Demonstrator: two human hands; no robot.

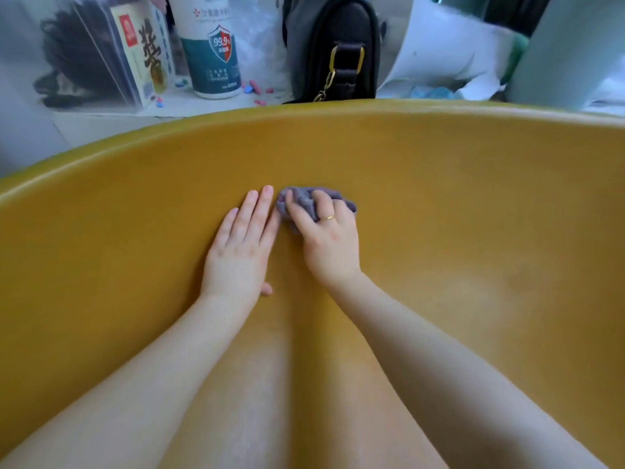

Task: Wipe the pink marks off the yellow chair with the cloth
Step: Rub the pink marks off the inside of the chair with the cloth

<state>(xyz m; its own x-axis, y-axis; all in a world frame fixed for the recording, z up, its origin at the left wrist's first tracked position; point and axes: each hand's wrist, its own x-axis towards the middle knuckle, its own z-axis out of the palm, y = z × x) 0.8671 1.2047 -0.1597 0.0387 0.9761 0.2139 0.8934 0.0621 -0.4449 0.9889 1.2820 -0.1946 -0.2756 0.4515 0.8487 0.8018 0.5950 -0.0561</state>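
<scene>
The yellow chair [439,198] fills most of the view, its curved back rising to a rim at the top. My right hand [326,240] grips a bunched grey-purple cloth [304,201] and presses it against the chair's back near the middle. My left hand [241,245] lies flat on the yellow surface just left of the cloth, fingers straight and together. No pink marks show on the visible yellow surface; the patch under the cloth is hidden.
Behind the chair's rim stand a white disinfectant bottle [211,45], a boxed item with red and black print [142,52] and a black bag with a gold chain [338,45]. Small pink and blue pieces [253,88] lie scattered on the white surface.
</scene>
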